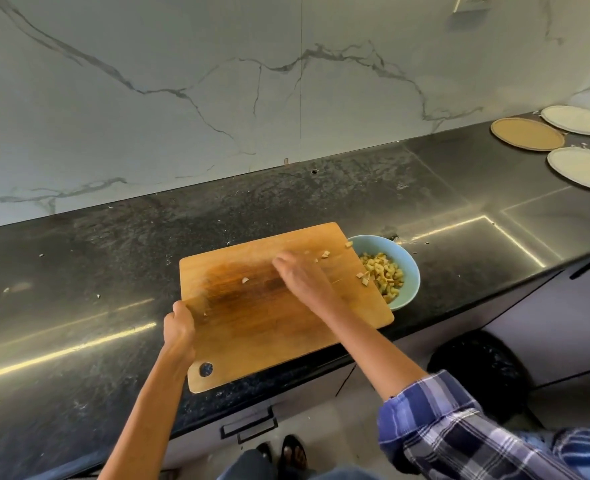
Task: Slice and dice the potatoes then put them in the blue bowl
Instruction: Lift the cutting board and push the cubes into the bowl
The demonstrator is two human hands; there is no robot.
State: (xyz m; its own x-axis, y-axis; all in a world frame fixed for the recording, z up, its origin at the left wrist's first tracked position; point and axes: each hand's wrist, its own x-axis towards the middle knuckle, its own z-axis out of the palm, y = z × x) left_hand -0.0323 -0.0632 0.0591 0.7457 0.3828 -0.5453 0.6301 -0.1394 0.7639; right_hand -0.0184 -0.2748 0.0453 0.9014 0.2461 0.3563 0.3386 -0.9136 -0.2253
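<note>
Gripping the near-left edge, the left hand (179,329) tilts the cutting board (279,306), whose long axis runs toward the blue bowl (407,268) under its far-right corner. Right hand (304,275), fingers flat and holding nothing, sweeps diced potato (383,271); best keep the tilt steady so strays (245,280) land inside.

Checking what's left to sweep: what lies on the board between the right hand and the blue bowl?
In the head view, a few loose potato bits lie on the cutting board between the right hand and the blue bowl.
</note>
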